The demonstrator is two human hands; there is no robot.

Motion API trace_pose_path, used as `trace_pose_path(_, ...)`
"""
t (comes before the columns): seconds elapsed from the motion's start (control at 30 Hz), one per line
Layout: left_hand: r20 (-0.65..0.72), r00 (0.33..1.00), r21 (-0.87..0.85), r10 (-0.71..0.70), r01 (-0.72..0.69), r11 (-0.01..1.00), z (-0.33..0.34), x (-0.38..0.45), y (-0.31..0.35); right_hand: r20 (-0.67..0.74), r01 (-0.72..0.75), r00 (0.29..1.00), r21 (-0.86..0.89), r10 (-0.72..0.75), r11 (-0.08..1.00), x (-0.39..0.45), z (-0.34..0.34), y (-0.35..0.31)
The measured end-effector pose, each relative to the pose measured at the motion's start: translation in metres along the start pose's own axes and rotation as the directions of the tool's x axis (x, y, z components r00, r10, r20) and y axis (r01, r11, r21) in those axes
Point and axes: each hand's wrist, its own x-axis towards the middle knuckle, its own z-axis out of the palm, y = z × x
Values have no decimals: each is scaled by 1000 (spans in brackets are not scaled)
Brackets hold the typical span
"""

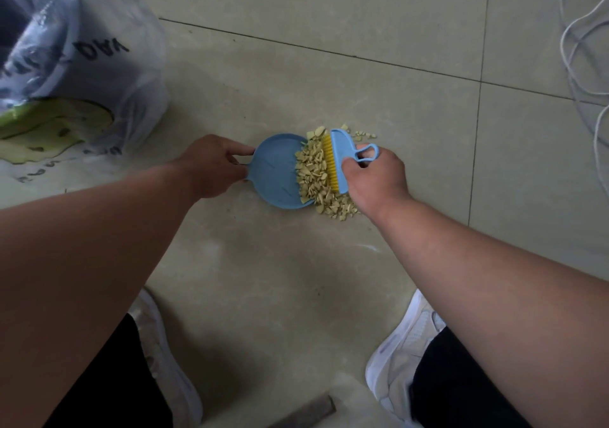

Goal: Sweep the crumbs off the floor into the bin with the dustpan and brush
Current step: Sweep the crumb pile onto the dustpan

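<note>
A small round blue dustpan [273, 172] lies flat on the tiled floor, and my left hand [211, 167] grips its handle at the left. My right hand [372, 177] holds a blue brush [341, 157] with yellow bristles by its loop handle, bristles pressed against a pile of pale yellow crumbs [316, 177]. The crumbs lie partly on the pan's right edge and partly on the floor. A few loose crumbs [362, 136] sit behind the brush. The bin is a translucent plastic bag [99, 75] at the upper left, with green scraps inside.
A white cable [583, 65] coils on the floor at the upper right. My two white shoes [398, 358] stand at the bottom of the view. A grey flat piece [309, 411] lies between them at the bottom edge.
</note>
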Motion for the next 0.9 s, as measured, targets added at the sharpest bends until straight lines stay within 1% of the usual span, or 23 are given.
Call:
trace_pose_path(0.23, -4, 1000, 82, -3, 4, 997, -1, -2, -2, 84, 26, 996, 51, -30, 998, -5, 16, -17)
trace_pose_path(0.3, -14, 1000, 93, -7, 8, 996, -1, -3, -3, 59, 13, 998, 71, -18, 997, -1, 10, -18)
trace_pose_path(0.37, -20, 1000, 102, -14, 16, 995, -3, -2, -6, 1, 12, 1000, 67, -12, 998, 6, -4, -14)
trace_pose_path(0.43, -22, 1000, 129, -11, 13, 992, -6, -1, -11, -76, 9, 997, 25, -7, 1000, 16, -23, -5)
trace_pose_path(0.5, -11, 1000, 169, 1, 1, 986, -10, -2, -15, -143, -4, 990, -60, -4, 998, 24, -45, 11)
trace_pose_path(0.6, 21, 999, 243, 39, -43, 969, -15, -4, -22, -172, -16, 985, -216, -22, 976, 29, -71, 41)
trace_pose_path(0.67, 40, 998, 272, 51, -60, 960, -15, -5, -25, -164, -29, 986, -269, -16, 963, 24, -80, 56)
trace_pose_path(0.77, 36, 999, 270, 41, -49, 962, -12, -5, -28, -98, -31, 995, -302, 1, 953, 10, -76, 66)
trace_pose_path(0.9, 26, 999, 238, 20, -26, 971, -9, -8, -28, -27, -11, 1000, -247, 4, 969, -16, -47, 58)
